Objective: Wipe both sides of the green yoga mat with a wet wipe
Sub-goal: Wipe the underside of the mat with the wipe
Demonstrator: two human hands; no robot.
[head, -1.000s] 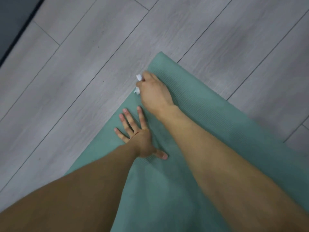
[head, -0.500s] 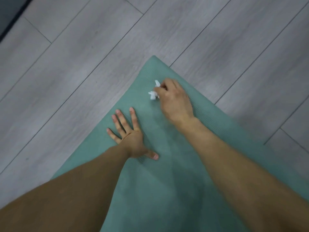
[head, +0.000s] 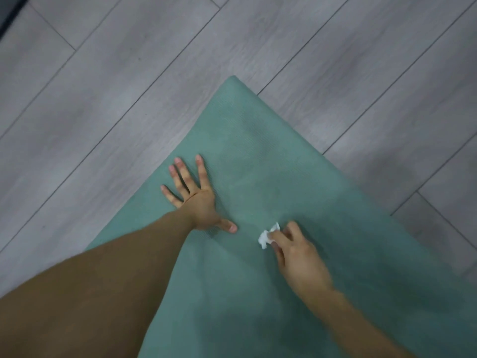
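Note:
The green yoga mat [head: 258, 156] lies flat on the floor, one corner pointing away from me. My left hand [head: 196, 197] rests flat on it near its left edge, fingers spread and straight. My right hand [head: 296, 254] is on the mat to the right of the left thumb, fingers curled round a crumpled white wet wipe [head: 267, 236] that sticks out at the fingertips and touches the mat. Both forearms reach in from the bottom of the view.
Grey wood-look floor planks [head: 129, 86] surround the mat on the left, far and right sides. A dark strip [head: 10, 11] runs along the top left corner.
My right hand has dragged the wipe from the mat's far left edge near the corner back toward me and to the right. My left hand has stayed flat in place.

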